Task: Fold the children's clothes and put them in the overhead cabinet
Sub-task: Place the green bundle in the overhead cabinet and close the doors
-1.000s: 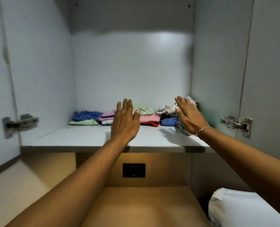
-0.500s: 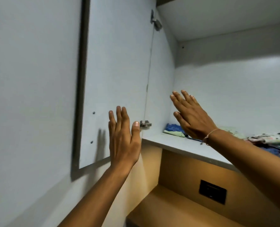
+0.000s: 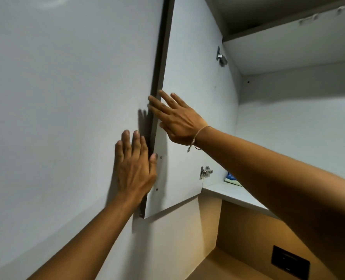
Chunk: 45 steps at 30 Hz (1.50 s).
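The clothes (image 3: 232, 179) are barely seen here, just a sliver of blue and pale green fabric on the shelf (image 3: 224, 194) inside the cabinet, low and well off to the right of both hands, mostly hidden behind the right forearm. So the folding and stowing look pretty much done, as far as can be told from that sliver.

What's being handled now is the door (image 3: 187, 98), swung open on the left side. Its dark edge is being reached for by both hands. The left hand (image 3: 134, 170) is laid flat with fingers together, spread out rather than clenched, the thumb resting right at the edge near two small screws. The right hand (image 3: 176, 120) is just above it, fingers loose and extended, the tips touching or almost touching the same edge. Nothing is grasped by either one. A thin bracelet (image 3: 197, 138) is worn on the right wrist, and a hinge (image 3: 206, 172) sits just below it.

Probably only the closing of the doors is left.
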{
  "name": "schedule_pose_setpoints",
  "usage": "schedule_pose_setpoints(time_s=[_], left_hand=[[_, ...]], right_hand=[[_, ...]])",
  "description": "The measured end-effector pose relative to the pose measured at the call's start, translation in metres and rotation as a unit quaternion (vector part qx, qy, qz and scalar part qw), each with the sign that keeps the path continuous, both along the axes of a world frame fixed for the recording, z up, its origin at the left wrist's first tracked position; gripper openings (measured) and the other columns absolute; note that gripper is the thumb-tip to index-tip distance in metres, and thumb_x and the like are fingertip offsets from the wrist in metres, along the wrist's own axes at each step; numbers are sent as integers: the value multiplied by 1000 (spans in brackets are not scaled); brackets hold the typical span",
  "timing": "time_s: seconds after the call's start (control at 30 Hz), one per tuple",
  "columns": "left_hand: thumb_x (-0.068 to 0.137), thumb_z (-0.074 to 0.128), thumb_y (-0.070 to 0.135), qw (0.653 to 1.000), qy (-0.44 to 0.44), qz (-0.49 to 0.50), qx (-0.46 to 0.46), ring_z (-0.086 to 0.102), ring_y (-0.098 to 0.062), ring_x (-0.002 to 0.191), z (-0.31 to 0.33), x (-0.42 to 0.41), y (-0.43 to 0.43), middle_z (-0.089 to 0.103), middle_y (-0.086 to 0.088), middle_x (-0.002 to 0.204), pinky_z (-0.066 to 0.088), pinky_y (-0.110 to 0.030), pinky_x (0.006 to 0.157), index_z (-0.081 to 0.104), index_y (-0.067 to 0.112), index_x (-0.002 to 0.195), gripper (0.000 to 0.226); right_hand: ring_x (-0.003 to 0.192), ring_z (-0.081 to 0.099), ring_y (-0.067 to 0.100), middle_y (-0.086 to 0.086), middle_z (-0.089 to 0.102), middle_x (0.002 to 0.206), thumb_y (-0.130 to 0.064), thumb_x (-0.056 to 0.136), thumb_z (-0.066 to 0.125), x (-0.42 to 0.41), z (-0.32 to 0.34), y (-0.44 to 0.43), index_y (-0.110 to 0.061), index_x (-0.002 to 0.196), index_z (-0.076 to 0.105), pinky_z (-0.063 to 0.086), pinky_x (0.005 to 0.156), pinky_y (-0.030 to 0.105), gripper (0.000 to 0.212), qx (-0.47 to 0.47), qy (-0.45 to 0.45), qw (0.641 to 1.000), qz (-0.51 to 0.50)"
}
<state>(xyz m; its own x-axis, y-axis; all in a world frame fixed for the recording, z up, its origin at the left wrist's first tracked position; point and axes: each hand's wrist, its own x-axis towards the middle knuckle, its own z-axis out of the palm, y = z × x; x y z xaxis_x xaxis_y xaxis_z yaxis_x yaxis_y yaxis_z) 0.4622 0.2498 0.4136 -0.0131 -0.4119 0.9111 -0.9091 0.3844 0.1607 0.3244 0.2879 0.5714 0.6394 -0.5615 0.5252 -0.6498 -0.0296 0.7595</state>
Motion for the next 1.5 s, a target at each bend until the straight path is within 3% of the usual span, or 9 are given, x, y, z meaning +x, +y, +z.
schedule_pose_setpoints(time_s=[0.23,0.47,0.63,0.77,0.9,1.0,1.17,1.5], left_hand=[[96,4,51,1000,-6,-29,5,-12,-30,148,-8,-4,-1,6,-10,162,-2,-49,121,18,11,152,70],[96,18,45,982,49,-181,-19,-14,-22,148,-10,-45,32,5,-3,161,-10,-44,120,21,15,151,63],[97,15,47,924,82,-371,-49,-12,-13,149,-15,-118,65,10,10,159,-12,-37,120,21,22,148,58],[95,14,53,864,76,-496,35,-13,-1,146,-9,-195,70,13,21,154,-1,-35,121,22,28,147,58],[101,18,47,881,-96,-450,111,-15,-9,146,11,-264,42,6,9,162,1,-41,121,17,23,152,57],[103,22,42,884,-170,-422,106,-12,-16,148,18,-309,23,-4,6,162,1,-42,121,5,22,153,57],[102,27,40,889,-192,-412,54,-13,-16,148,6,-352,-12,-14,6,160,-2,-44,121,-5,25,152,61],[96,26,43,889,-167,-426,-8,-17,-13,147,-12,-389,-48,-12,4,162,-8,-40,120,-5,23,153,68]], right_hand=[[150,2,32,4,17,162,-37,100,25,0,5,-4,-18,154,18,3,122,49,57,-12,48,997,-52],[150,1,32,5,16,162,-40,100,22,-42,0,44,-18,153,19,6,122,51,58,-22,32,998,-40],[149,2,32,7,13,162,-42,100,22,-119,-6,103,-16,153,18,6,122,47,59,-25,11,998,-53],[149,5,31,9,14,161,-39,101,25,-202,-14,152,-13,152,22,9,122,44,58,-32,-18,993,-110],[150,5,30,10,9,162,-42,100,22,-281,-30,169,-12,153,20,11,122,46,60,-52,-89,973,-207],[150,0,30,8,-3,163,-46,100,19,-326,-48,154,-15,155,5,7,122,46,65,-69,-149,945,-282],[150,-3,30,7,-12,162,-46,99,21,-365,-64,115,-15,154,-8,4,122,48,69,-98,-220,917,-318],[150,-5,32,4,-14,162,-52,97,14,-403,-67,94,-18,153,-10,2,121,51,69,-104,-228,909,-332]])
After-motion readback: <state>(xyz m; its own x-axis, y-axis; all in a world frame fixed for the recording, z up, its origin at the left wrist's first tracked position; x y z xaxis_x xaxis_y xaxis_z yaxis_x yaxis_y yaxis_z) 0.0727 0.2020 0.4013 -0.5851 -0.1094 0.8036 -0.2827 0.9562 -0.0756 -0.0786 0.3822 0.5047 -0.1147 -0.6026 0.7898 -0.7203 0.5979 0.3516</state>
